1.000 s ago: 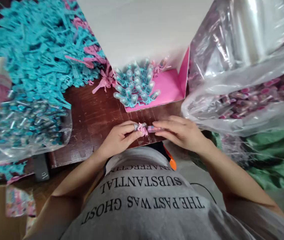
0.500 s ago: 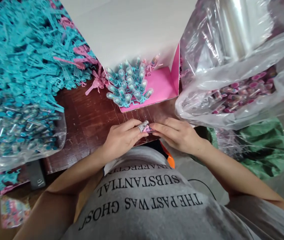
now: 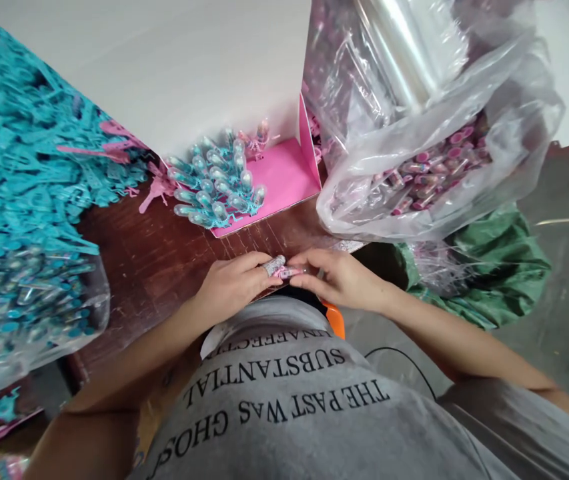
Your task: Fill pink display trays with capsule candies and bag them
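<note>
At the table's near edge, my left hand [image 3: 231, 283] pinches a small pink plastic piece [image 3: 279, 273]. Silvery tape wraps one of that hand's fingers. Joined to the pink piece is a short clear tube [image 3: 294, 271], which lies between the thumb and fingers of my right hand [image 3: 344, 277]. Just beyond my hands, an open box with a pink floor [image 3: 287, 170] holds several clear-domed tubes on turquoise pieces [image 3: 217, 180]. A few pink ones [image 3: 260, 137] stand at the back of it.
A heap of turquoise plastic pieces [image 3: 14, 127] covers the left, above a bag of blue-capped tubes [image 3: 29, 293]. On the right lie a plastic bag [image 3: 364, 210] of pink-capped tubes [image 3: 431, 173], a clear film roll [image 3: 394, 47] and a green sack [image 3: 504, 267].
The view has shifted, so the box and bags appear further left. My right hand has drawn back slightly, and more of the clear tube shows between my hands.
</note>
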